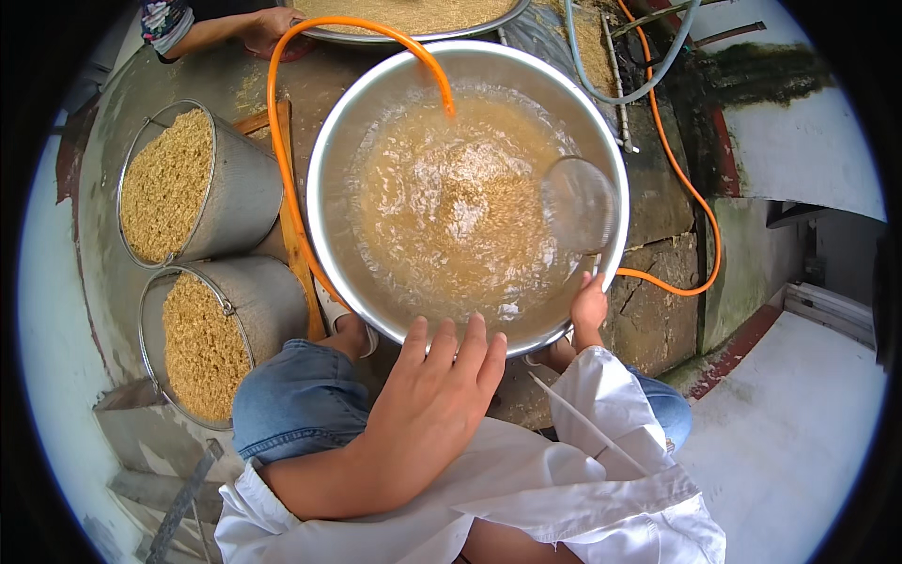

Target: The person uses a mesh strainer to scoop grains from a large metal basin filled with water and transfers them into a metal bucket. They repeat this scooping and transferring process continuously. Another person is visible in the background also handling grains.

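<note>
Before me stands a large round metal basin (331, 204) with cloudy brown water (423, 261) churning in it. Tan grain (493, 201) shows in the middle of the water. My right hand (589, 304), at the basin's near right rim, grips the handle of a round mesh strainer (579, 204). The strainer is blurred and tilts near the basin's right wall; I see no grain in it. My left hand (444, 381) holds nothing. Its fingers are spread over the near rim, and I cannot tell whether they touch it. An orange hose (380, 27) arches over the far rim, its end at the water.
Two metal buckets of grain, the upper bucket (246, 187) and the lower bucket (275, 296), stand at the left beside a wooden frame (294, 247). Another person's hand (271, 32) is by a metal tray (465, 32) of grain. A grey hose (588, 77) loops at the upper right.
</note>
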The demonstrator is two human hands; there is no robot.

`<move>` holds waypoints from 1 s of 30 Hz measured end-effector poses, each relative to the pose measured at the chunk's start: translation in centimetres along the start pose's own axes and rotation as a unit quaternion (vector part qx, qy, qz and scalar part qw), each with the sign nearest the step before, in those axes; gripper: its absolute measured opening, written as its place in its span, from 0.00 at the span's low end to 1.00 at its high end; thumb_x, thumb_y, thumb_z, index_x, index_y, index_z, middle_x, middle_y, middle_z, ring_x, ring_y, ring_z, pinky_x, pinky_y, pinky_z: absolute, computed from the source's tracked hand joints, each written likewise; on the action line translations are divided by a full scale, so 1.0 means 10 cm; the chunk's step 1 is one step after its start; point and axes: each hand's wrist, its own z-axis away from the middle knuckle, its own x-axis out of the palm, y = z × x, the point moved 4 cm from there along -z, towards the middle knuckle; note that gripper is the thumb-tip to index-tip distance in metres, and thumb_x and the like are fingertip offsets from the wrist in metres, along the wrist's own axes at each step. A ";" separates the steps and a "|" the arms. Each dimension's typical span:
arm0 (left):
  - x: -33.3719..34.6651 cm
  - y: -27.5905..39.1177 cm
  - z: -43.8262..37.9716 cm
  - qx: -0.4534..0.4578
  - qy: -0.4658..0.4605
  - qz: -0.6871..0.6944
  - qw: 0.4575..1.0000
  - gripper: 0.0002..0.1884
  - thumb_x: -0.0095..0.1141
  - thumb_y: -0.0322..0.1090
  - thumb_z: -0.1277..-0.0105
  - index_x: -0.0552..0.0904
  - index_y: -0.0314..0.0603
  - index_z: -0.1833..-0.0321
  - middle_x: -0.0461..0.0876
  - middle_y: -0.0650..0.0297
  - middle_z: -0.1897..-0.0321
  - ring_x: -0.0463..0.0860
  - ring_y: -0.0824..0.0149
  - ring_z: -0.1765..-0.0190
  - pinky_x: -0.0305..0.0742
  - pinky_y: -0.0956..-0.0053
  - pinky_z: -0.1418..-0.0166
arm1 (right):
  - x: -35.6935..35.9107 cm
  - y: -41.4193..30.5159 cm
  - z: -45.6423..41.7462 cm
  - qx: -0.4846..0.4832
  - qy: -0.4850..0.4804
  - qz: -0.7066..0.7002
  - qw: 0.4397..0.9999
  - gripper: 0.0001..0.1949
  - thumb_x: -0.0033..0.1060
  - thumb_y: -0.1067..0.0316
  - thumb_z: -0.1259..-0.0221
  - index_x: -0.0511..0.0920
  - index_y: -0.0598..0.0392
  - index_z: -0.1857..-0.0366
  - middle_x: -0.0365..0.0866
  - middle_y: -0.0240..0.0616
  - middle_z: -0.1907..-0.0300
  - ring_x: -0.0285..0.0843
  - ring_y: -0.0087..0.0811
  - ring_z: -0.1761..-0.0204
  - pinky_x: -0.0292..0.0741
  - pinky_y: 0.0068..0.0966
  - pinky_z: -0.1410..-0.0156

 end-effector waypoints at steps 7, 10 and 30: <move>0.03 -0.08 0.02 -0.014 0.004 0.000 1.000 0.26 0.57 0.37 0.40 0.71 0.36 0.39 0.71 0.51 0.42 0.72 0.54 0.41 0.64 0.56 0.34 | 0.68 -0.37 -0.19 0.034 -0.020 -0.035 0.999 0.19 0.37 0.49 0.28 0.66 0.56 0.52 0.81 0.61 0.59 0.78 0.60 0.53 0.71 0.51 0.48; 0.04 -0.12 0.03 -0.027 0.004 0.010 1.000 0.25 0.56 0.37 0.40 0.72 0.36 0.39 0.71 0.51 0.42 0.73 0.54 0.41 0.63 0.57 0.34 | 1.38 -0.61 -0.05 0.006 -0.101 -0.158 0.982 0.18 0.42 0.52 0.29 0.69 0.60 0.57 0.81 0.61 0.61 0.79 0.59 0.56 0.72 0.50 0.51; 0.21 0.16 -0.14 0.136 0.194 0.018 0.971 0.07 0.52 0.31 0.47 0.79 0.37 0.67 0.77 0.60 0.69 0.79 0.62 0.59 0.72 0.66 0.48 | 0.75 -0.99 1.07 -0.311 -0.280 -0.332 0.845 0.12 0.43 0.60 0.25 0.73 0.54 0.50 0.75 0.35 0.56 0.74 0.24 0.56 0.73 0.20 0.49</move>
